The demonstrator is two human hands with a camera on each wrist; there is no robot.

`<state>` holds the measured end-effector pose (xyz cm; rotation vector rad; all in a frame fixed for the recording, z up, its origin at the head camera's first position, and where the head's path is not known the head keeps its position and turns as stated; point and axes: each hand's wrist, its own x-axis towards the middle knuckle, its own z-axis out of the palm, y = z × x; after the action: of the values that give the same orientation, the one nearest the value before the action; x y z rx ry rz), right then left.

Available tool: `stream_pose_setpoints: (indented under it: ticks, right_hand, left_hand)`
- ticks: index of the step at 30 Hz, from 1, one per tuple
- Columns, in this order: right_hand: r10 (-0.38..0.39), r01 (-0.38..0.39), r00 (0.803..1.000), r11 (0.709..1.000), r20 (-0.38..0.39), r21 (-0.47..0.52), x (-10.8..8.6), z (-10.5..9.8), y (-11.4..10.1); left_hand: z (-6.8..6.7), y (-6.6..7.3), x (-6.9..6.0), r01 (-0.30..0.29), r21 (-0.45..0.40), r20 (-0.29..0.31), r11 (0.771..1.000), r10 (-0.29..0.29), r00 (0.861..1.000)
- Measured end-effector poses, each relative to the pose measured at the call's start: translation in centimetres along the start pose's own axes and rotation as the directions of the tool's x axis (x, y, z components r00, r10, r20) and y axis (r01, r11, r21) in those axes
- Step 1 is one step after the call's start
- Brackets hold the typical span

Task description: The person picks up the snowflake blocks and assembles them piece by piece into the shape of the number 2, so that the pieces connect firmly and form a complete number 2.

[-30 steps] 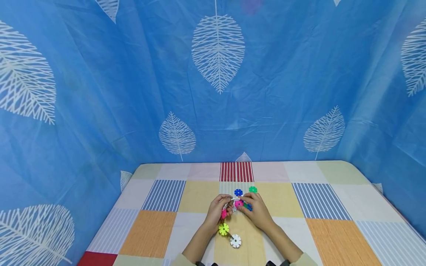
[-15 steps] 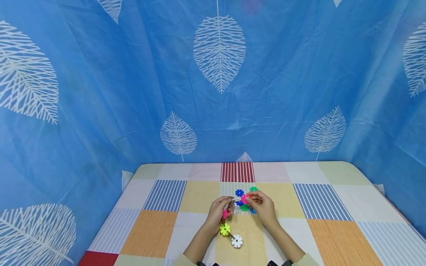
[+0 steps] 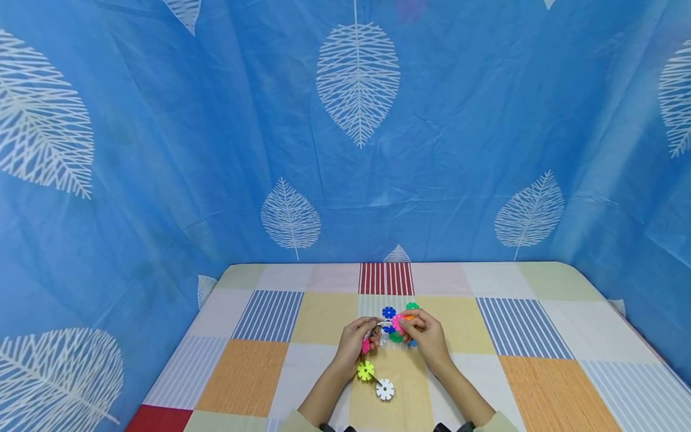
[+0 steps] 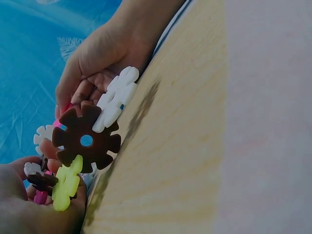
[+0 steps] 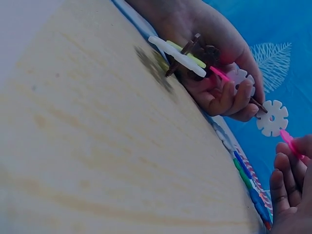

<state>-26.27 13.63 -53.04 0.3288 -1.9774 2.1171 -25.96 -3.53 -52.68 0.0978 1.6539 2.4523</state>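
Observation:
My left hand [image 3: 356, 342] grips a chain of notched plastic discs slotted together. A yellow disc [image 3: 365, 371], a brown disc [image 4: 86, 139] and a white disc [image 3: 385, 390] hang from it over the cloth. In the right wrist view, another white disc [image 5: 272, 118] sticks out beyond the left fingertips. My right hand [image 3: 425, 337] pinches a pink disc [image 3: 397, 323] between thumb and fingers. Its edge meets that white disc's rim; how deep it is slotted, I cannot tell. Part of the chain, including another pink disc [image 3: 366, 346], is mostly hidden in the left hand.
Loose discs lie behind the hands: a blue disc [image 3: 388, 312], green discs [image 3: 412, 306] and an orange disc [image 3: 409, 318] partly covered by the right hand. A patchwork cloth [image 3: 302, 372] covers the table. A blue leaf-patterned curtain [image 3: 432, 150] hangs around it.
My right hand has shifted slightly right and up, turning the pink disc to face the camera. It uncovers blue and green discs beneath. The left hand stays nearly still, still gripping the chain.

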Motion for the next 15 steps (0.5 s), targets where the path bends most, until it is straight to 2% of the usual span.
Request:
stream_pose_setpoints:
  ticks: [6, 8, 15]
  right_hand:
    - [-0.032, 0.032, 0.999, 0.999, 0.041, -0.013, -0.22, 0.03, -0.15]
    - [-0.047, 0.047, 0.997, 0.999, 0.054, -0.010, -0.15, -0.10, 0.52]
    - [-0.080, 0.077, 0.991, 0.997, 0.103, 0.028, -0.11, 0.02, 0.59]
  left_hand:
    - [0.04, 0.00, -0.03, -0.002, 0.011, -0.002, 1.000, 0.002, 1.000]
    - [0.02, 0.04, -0.07, -0.004, 0.028, 0.004, 1.000, 0.004, 1.000]
    - [-0.06, 0.48, -0.44, -0.009, 0.052, 0.045, 0.999, 0.007, 0.999]
